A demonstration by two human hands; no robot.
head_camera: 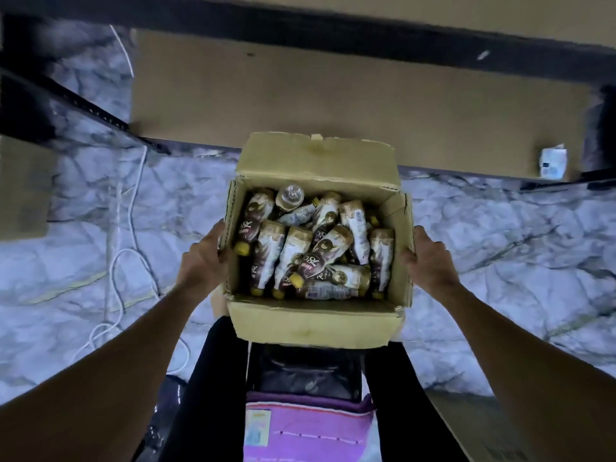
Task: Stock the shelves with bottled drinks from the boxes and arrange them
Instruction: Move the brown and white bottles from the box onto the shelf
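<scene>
While gripping an open cardboard box [313,320] from both sides, looking straight down into it. Left hand [203,258] pressing flat against the box's left wall, fingers curling over the side flap. Right hand [425,258] clamping the box's right wall, fingers together, thumb hidden behind the cardboard. Lying jumbled inside the box, brown-and-white bottles [313,248] with yellow caps, pointing every which way; one clear bottle [289,196] near the box's far-left corner, turned base up. Sitting just beyond the box's far flap, a bare brown shelf board [300,98] in a dark frame. Trailing left of the box across the marble-patterned floor [500,228], a white cable [133,225]. Showing just below the box, a purple cloth [310,425] between dark trouser legs.
</scene>
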